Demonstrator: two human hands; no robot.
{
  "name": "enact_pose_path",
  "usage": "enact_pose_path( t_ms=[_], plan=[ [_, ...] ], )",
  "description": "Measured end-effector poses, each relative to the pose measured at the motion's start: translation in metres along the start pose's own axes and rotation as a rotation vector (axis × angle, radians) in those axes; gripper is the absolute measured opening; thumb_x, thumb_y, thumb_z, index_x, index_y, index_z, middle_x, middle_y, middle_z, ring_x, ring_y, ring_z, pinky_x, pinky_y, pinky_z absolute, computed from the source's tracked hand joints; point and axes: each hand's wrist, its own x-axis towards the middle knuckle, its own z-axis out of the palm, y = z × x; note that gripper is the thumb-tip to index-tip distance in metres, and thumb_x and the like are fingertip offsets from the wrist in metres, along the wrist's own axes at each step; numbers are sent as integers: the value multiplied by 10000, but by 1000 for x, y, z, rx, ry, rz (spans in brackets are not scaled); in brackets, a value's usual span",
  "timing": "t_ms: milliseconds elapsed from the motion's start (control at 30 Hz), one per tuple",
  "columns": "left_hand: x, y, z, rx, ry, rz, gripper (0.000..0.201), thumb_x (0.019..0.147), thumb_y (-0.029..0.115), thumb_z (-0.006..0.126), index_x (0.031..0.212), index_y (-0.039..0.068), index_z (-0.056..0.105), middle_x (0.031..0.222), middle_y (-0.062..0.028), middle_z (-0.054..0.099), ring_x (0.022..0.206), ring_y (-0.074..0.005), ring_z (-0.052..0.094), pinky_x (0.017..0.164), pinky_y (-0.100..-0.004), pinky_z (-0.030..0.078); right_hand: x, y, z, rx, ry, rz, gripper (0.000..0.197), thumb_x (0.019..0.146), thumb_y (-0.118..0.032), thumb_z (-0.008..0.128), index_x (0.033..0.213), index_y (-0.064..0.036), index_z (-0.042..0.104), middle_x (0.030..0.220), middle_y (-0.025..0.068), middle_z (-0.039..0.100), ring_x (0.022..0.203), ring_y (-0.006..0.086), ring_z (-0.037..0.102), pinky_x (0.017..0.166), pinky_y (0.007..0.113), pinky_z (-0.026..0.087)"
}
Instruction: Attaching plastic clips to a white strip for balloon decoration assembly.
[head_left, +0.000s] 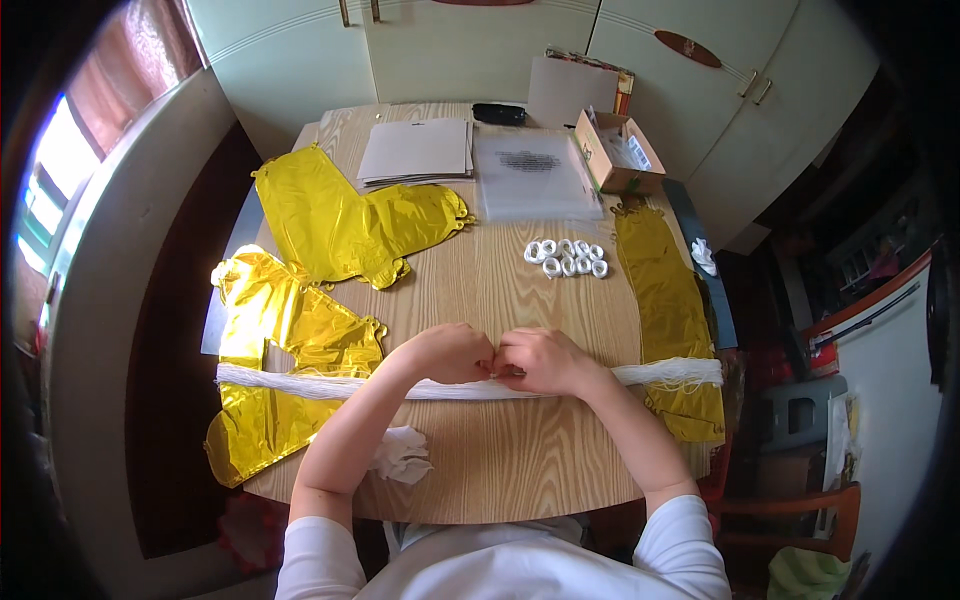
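Observation:
A long bundle of white string [460, 391] stretches crosswise over the wooden table, its two ends resting on gold foil balloons. Over its middle, my left hand [452, 352] and my right hand [541, 360] meet with their fingers curled in and nearly touching. Both seem to pinch at the bundle or a strand of it, though the fingertips hide what lies between them. Flat gold foil balloons lie to the left, one farther back [320, 215] and another nearer [285, 310]. A darker gold foil piece [668, 285] lies along the right edge.
Several small white ribbon rolls [568, 260] sit beyond my hands. Behind them are grey-white cardboard sheets [415, 150], clear plastic bags [535, 185], a black tray [498, 114] and an open cardboard box [620, 160]. Crumpled white tissue [402, 455] lies by my left forearm.

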Motion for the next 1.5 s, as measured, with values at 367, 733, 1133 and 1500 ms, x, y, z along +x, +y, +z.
enact_pose_path(
  t_ms=[367,733,1133,1500],
  plan=[
    [2,-6,6,-18,23,29,206,802,241,553,862,72,654,788,-132,646,759,-325,607,694,-403,464,1,-2,-10,207,8,-1,92,665,-70,660,726,-68,592,704,45,559,670,191,583,607,296,480],
    [-4,2,-10,-297,200,57,220,829,212,511,847,53,661,748,-131,642,704,-274,616,666,-355,473,-2,-10,-38,584,-79,282,109,760,-106,612,817,-42,545,702,17,576,633,94,536,602,248,447],
    [-17,32,-22,-322,646,300,132,820,195,640,869,74,661,1201,-135,471,1061,-227,465,867,-325,388,-4,-11,-33,1236,33,189,366,829,-42,558,1157,-52,396,1079,49,517,989,118,510,843,267,429],
    [-27,25,-30,-1540,378,409,164,914,146,508,905,19,612,927,-52,612,786,-89,538,692,-186,408,-3,-3,-22,1366,29,135,185,928,-218,490,944,-36,520,713,-10,499,693,91,510,799,277,435]
  ],
)
